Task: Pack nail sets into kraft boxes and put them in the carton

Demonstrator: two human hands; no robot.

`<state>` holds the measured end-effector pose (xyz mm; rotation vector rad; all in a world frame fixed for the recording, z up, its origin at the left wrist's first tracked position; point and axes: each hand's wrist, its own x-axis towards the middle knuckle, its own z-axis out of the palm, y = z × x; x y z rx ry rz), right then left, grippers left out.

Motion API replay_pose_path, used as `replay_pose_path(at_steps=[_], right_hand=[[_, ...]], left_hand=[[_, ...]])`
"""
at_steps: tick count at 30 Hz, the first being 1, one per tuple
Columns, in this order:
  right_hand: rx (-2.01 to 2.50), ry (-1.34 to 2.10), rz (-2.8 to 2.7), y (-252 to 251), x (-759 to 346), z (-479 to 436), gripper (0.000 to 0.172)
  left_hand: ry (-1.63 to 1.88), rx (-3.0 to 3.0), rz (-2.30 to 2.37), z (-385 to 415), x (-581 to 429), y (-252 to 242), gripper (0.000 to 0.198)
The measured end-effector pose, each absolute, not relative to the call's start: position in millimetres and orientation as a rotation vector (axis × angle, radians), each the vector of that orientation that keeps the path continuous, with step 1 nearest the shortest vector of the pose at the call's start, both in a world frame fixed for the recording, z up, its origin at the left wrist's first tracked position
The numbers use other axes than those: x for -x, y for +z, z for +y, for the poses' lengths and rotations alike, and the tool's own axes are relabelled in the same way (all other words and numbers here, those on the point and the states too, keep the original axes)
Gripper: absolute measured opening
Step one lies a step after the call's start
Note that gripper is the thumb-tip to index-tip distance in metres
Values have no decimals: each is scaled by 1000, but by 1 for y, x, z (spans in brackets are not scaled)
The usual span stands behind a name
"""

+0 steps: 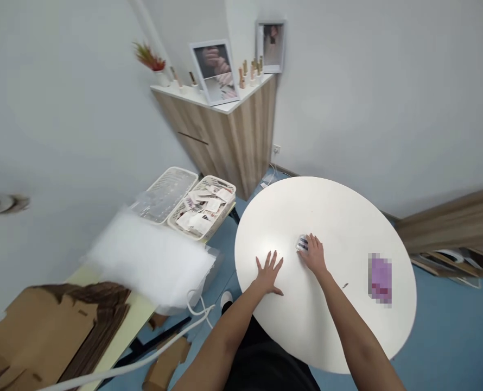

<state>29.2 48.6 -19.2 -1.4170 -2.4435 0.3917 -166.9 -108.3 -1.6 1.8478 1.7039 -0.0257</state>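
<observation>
My left hand (268, 275) lies on the white round table (343, 217) with its fingers spread, holding nothing. To the right of it, my right hand (315, 255) has its fingers and thumb about the right edge of a small clear case (302, 244). Several dark strips show inside the case, but they are too small to name. Part of the case is covered by my fingers. A small dark scrap (345, 285) lies to the right of my right forearm.
A blurred-out purple item (381, 277) lies at the table's right. To the left stand white plastic baskets (172, 184), one full of packets, white foam sheets (147, 255) and stacked cardboard (42, 331). Behind is a wooden cabinet (247, 146) bearing picture frames (216, 70) and small bottles.
</observation>
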Motion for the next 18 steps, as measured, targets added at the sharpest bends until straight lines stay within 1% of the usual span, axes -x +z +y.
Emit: replay_pose_path(at_steps=[2, 6, 8, 10, 13, 16, 18], right_hand=[[1327, 372, -2449, -14, -14, 41, 61], [1133, 381, -2484, 1, 34, 18, 59], [1037, 404, -2508, 9, 64, 2, 57], [940, 441, -2534, 16, 96, -16, 56], [803, 509, -2575, 23, 148, -49, 53], [664, 575, -2619, 25, 200, -87, 52], [577, 606, -2657, 26, 233, -114, 51]], left_hand=[[87, -1798, 1678, -110, 173, 3, 116], [511, -1696, 1817, -132, 203, 15, 55], [732, -1663, 1929, -156, 229, 22, 38], [857, -1623, 2053, -187, 262, 30, 31], [894, -1529, 2306, -242, 320, 39, 29], [827, -1406, 2565, -297, 373, 39, 34], [721, -1333, 2670, -327, 400, 36, 43]])
